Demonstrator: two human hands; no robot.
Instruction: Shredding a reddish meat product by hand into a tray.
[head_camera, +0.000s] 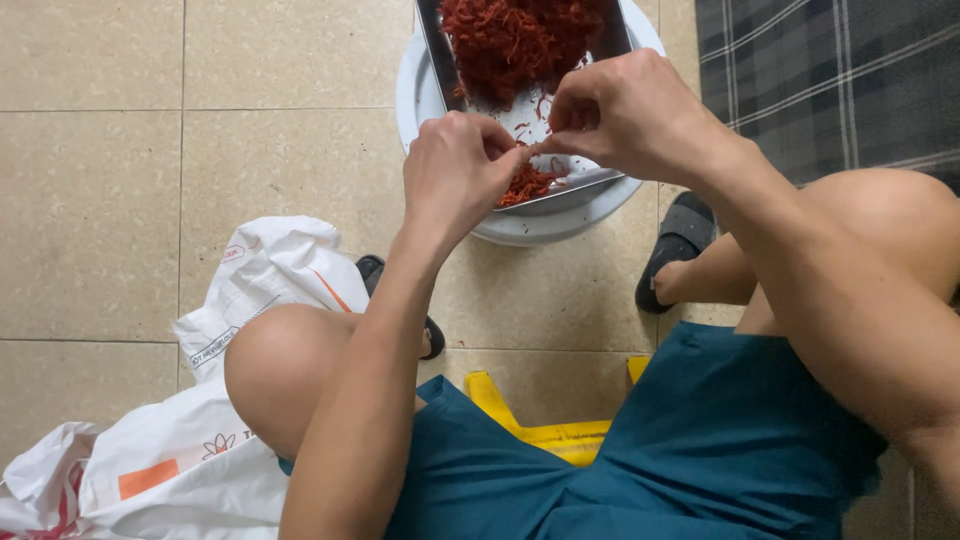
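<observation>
Both hands, left hand (458, 170) and right hand (620, 112), are pinching one red strand (528, 150) together above the metal tray (575, 180) of red shreds (515, 40).

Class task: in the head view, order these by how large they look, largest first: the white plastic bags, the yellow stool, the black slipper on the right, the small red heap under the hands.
1. white plastic bags
2. yellow stool, mostly hidden, so unsure
3. black slipper
4. small red heap

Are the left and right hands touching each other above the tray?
Touching: the head view shows the left hand and right hand meeting fingertip to fingertip above the metal tray.
</observation>
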